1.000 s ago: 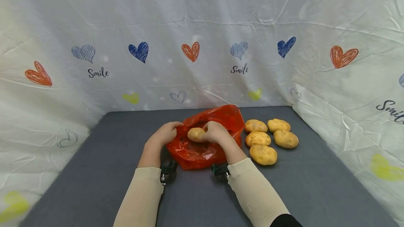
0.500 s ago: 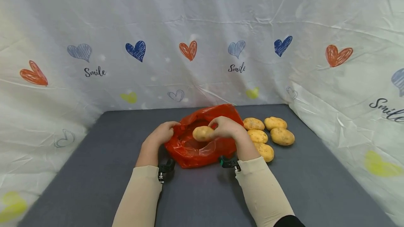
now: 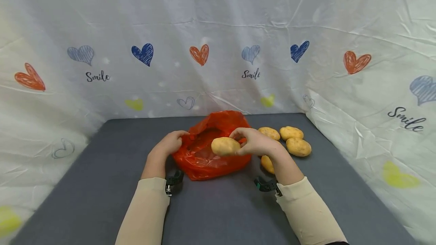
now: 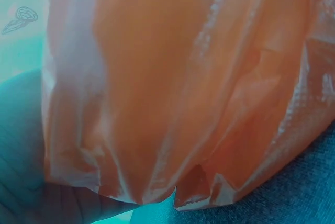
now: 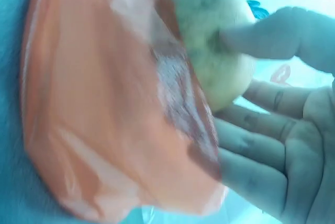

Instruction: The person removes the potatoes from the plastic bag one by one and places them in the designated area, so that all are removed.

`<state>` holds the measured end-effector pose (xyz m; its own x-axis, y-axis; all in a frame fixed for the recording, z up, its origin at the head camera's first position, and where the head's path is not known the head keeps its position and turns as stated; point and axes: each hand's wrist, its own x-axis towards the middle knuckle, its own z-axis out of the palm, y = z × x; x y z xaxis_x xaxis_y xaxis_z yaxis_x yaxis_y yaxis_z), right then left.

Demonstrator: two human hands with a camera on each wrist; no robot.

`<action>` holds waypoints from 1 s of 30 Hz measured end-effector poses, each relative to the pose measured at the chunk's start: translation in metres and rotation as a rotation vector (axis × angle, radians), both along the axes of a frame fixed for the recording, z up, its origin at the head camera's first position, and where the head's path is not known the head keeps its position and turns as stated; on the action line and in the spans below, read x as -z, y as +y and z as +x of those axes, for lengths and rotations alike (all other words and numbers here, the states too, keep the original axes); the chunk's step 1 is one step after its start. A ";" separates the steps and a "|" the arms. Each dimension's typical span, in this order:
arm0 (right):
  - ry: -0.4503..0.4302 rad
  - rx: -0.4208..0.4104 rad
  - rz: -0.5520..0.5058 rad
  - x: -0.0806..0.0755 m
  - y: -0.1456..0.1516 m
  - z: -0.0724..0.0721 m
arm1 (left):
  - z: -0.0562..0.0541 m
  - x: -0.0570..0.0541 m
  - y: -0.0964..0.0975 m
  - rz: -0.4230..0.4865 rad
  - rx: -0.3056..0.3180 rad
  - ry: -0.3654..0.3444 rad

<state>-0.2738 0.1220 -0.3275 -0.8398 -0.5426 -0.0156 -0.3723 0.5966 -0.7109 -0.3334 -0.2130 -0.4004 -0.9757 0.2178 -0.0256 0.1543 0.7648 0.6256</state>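
A red plastic bag [image 3: 204, 167] lies on the grey table with its mouth open. My left hand [image 3: 167, 144] grips the bag's left rim; in the left wrist view the plastic [image 4: 157, 77] hides most of that hand. Above the right side of the mouth, my right hand [image 3: 257, 143] holds a yellow potato [image 3: 225, 146] between thumb and fingers. Seen from the right wrist, the potato [image 5: 209, 25] is partly behind the bag's edge, with the thumb on its near side. How much else the bag contains cannot be seen.
Several more potatoes [image 3: 298, 147] lie to the right of the bag, some partly hidden by my right hand and forearm. The grey tabletop [image 3: 218, 214] ends at the back and right against a white sheet [image 3: 218, 75] printed with hearts.
My right hand has lifted the potato from inside the bag and moved right with it. The left hand keeps its grip on the bag's rim. The head view has turned slightly right.
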 end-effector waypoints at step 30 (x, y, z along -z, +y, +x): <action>-0.085 0.048 -0.017 -0.010 0.156 0.020 | -0.001 0.005 0.003 -0.022 -0.010 -0.015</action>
<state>-0.2540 0.2775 -0.3174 -0.8611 -0.5022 -0.0789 -0.2812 0.5999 -0.7491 -0.3344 -0.2100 -0.4054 -0.9772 0.2077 -0.0450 0.1376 0.7797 0.6109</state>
